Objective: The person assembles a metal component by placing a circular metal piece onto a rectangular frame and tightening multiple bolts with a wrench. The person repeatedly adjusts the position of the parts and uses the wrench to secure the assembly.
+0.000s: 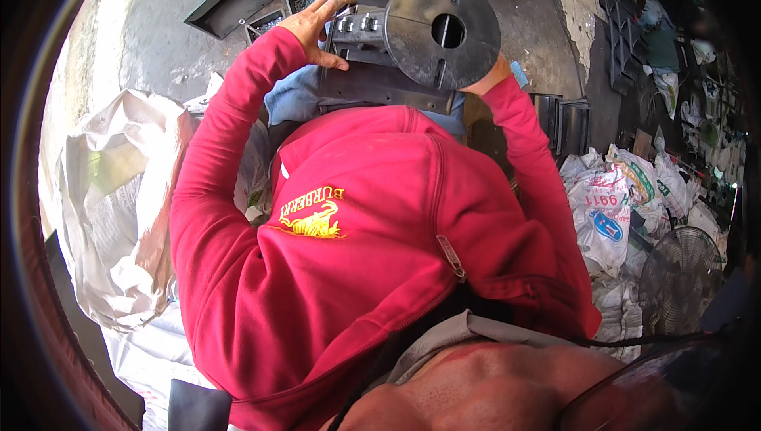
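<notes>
Over my lap is a black part with a large round disc, which has a round hole in its middle and narrow slots. A black box-shaped housing with small metal bolts adjoins the disc on the left. My left hand grips the housing's left end, fingers over its far edge and thumb along the near side. At the disc's lower right edge is my right hand; its fingers are hidden behind the disc, which it seems to support. A flat black piece lies beneath, across my thighs.
Black trays stand on the floor ahead, one holding small metal pieces. A large white sack is at my left. To the right are filled plastic bags, a round fan and stacked black parts.
</notes>
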`<state>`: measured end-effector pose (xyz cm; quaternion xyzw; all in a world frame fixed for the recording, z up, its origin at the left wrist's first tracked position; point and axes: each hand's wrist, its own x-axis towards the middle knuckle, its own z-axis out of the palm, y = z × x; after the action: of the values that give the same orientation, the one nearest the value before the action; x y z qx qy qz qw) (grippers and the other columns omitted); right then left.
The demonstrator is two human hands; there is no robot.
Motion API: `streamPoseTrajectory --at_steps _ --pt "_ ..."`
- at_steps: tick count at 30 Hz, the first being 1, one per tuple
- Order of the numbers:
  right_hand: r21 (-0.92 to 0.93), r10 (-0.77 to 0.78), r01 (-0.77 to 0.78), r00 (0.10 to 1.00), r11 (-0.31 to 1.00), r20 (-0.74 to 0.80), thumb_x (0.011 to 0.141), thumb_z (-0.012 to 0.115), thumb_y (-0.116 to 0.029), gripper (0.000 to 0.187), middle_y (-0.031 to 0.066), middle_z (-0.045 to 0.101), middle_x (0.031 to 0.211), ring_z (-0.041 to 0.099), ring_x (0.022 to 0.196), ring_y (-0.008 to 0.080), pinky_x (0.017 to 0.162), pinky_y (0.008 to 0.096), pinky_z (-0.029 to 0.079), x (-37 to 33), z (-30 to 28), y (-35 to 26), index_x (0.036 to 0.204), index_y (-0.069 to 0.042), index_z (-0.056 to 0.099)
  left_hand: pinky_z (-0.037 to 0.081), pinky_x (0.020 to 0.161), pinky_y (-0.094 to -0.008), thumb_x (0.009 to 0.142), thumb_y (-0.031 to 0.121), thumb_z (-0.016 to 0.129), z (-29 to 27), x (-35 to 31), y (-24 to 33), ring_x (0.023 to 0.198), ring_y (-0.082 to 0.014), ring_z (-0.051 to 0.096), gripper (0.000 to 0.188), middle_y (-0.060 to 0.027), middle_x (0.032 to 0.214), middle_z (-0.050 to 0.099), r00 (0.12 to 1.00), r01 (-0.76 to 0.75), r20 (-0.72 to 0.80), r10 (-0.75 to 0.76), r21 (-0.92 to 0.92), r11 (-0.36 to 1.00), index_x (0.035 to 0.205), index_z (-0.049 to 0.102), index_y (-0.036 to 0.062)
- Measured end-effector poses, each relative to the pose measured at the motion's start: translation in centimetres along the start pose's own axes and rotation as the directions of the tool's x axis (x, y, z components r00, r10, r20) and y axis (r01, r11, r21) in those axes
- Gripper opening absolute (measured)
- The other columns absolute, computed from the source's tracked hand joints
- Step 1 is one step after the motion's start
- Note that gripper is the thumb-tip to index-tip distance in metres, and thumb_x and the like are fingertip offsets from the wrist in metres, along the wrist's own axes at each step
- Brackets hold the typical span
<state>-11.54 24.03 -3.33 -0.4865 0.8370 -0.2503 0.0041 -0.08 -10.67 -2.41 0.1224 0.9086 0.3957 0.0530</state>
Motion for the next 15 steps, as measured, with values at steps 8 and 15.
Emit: streamPoseTrajectory --at_steps 8,15 --pt "0.081 0.081 -0.084 0.996 0.993 0.038 0.051 0.085 -0.039 0.09 0.0142 0.052 0.119 0.052 0.109 0.0312 0.091 0.0385 0.043 0.4 -1.7 -1.4 0.125 -0.006 0.045 0.051 0.07 -0.0342 0.056 0.034 0.083 -1.0 1.0 -0.2 0.072 -0.0213 0.063 0.098 -0.0113 0.108 0.052 0.999 0.038 0.029 -0.04 0.07 0.997 0.136 0.031 0.0128" --pt "0.116 0.084 -0.088 0.996 0.989 0.034 0.051 0.086 -0.039 0.09 0.0141 0.052 0.118 0.05 0.109 0.0311 0.091 0.0388 0.042 0.2 -1.4 -1.6 0.125 -0.006 0.045 0.052 0.071 -0.0334 0.057 0.027 0.084 -0.6 0.3 -1.0 0.071 -0.0207 0.065 0.098 -0.0133 0.113 0.052 1.0 0.017 0.006 -0.017 -0.026 1.0 0.137 0.03 0.0113"
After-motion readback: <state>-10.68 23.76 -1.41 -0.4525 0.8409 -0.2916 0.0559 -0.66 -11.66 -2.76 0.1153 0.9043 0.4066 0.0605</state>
